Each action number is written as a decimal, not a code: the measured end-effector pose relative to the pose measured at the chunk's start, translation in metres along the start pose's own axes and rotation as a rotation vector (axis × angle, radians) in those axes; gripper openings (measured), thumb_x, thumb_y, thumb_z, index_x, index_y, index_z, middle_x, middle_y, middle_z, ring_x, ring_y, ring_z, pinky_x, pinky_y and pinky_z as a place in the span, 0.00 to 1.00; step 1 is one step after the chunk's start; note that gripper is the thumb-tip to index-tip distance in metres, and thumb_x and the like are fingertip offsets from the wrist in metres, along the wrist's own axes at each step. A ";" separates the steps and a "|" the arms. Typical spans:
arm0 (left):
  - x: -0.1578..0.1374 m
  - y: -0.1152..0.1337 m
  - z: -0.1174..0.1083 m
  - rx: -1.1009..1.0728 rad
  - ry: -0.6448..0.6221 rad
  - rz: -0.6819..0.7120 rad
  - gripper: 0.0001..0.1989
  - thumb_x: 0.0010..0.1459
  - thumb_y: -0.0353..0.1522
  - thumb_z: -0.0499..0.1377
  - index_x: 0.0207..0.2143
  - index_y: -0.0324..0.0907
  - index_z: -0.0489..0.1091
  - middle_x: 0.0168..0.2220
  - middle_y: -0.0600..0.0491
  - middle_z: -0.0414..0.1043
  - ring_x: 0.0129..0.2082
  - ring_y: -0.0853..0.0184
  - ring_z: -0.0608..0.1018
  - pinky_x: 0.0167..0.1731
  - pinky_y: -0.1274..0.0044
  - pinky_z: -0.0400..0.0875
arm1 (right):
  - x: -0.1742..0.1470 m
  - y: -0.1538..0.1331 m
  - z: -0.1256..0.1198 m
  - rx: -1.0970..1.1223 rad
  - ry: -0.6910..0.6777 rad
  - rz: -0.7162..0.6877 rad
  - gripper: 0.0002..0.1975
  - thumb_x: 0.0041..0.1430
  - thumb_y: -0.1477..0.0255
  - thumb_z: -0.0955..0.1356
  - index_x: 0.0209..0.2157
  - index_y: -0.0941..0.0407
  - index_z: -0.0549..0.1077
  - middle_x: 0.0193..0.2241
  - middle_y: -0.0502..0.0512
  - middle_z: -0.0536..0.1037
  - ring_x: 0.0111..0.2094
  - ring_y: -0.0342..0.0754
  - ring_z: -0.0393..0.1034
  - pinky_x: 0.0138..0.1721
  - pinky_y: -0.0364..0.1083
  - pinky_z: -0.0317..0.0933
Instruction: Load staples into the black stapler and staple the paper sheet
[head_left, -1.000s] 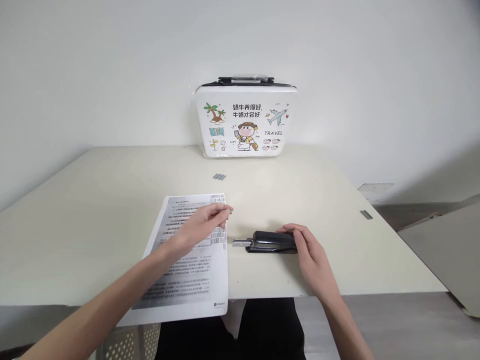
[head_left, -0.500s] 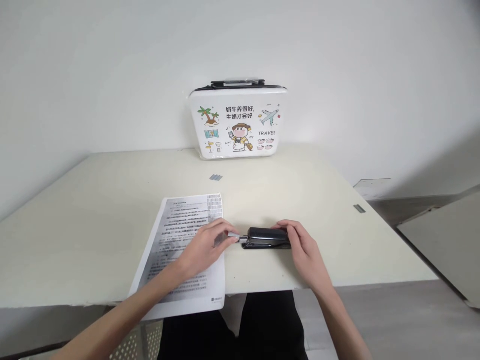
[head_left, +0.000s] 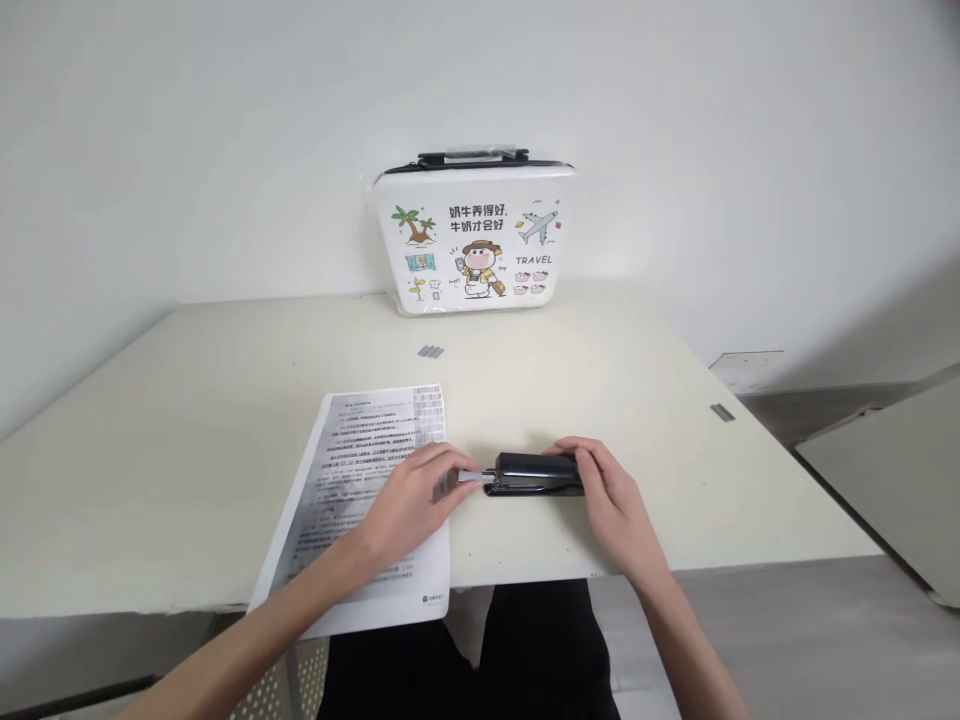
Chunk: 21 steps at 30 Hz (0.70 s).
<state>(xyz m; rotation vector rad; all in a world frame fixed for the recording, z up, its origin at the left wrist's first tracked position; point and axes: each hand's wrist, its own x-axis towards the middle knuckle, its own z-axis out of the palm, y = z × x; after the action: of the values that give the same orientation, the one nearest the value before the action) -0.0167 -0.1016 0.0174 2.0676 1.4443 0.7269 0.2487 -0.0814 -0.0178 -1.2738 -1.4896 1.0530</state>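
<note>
A black stapler (head_left: 534, 474) lies on the table with its front end pointing left. My right hand (head_left: 611, 500) is closed around its rear end, thumb on the near side and fingers over the far side. Between the thumb and fingers of my left hand (head_left: 412, 495) is a grey staple strip (head_left: 471, 476), held level at the stapler's front end. The strip meets the metal tray sticking out there; whether it sits inside cannot be made out. Printed paper sheets (head_left: 375, 480) lie beneath my left hand and forearm, overhanging the table's front edge.
A white cartoon case (head_left: 480, 235) with a black handle stands at the back against the wall. Several grey staple strips (head_left: 431, 352) lie on the table (head_left: 585, 370) before it. Another small grey piece (head_left: 722, 412) sits by the table's right edge.
The staple strip in my left hand lies more in line with the stapler's front and shows more between the fingers. My right hand keeps its hold. The view has shifted slightly.
</note>
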 end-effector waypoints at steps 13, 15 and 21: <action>-0.013 -0.023 -0.014 0.004 0.063 0.054 0.06 0.70 0.37 0.62 0.45 0.48 0.78 0.43 0.53 0.80 0.45 0.61 0.79 0.46 0.68 0.76 | 0.000 0.002 -0.001 -0.035 0.001 0.028 0.18 0.76 0.56 0.59 0.49 0.49 0.75 0.52 0.56 0.82 0.53 0.54 0.77 0.55 0.52 0.69; -0.013 -0.024 -0.016 -0.010 0.061 0.078 0.06 0.70 0.36 0.62 0.46 0.48 0.78 0.43 0.53 0.80 0.44 0.62 0.79 0.44 0.69 0.76 | 0.000 0.002 -0.001 -0.035 -0.002 0.034 0.18 0.76 0.56 0.59 0.49 0.49 0.75 0.53 0.56 0.82 0.53 0.54 0.77 0.55 0.52 0.69; -0.008 -0.028 -0.017 -0.015 -0.014 0.082 0.05 0.69 0.35 0.64 0.45 0.47 0.77 0.42 0.53 0.80 0.41 0.64 0.80 0.41 0.72 0.76 | 0.000 0.000 0.000 -0.039 0.013 0.051 0.18 0.76 0.56 0.60 0.49 0.49 0.76 0.53 0.56 0.82 0.53 0.54 0.77 0.54 0.51 0.70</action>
<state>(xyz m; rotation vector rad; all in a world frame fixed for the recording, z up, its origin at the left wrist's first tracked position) -0.0499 -0.0991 0.0101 2.1264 1.3490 0.7524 0.2489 -0.0818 -0.0180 -1.3501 -1.4815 1.0513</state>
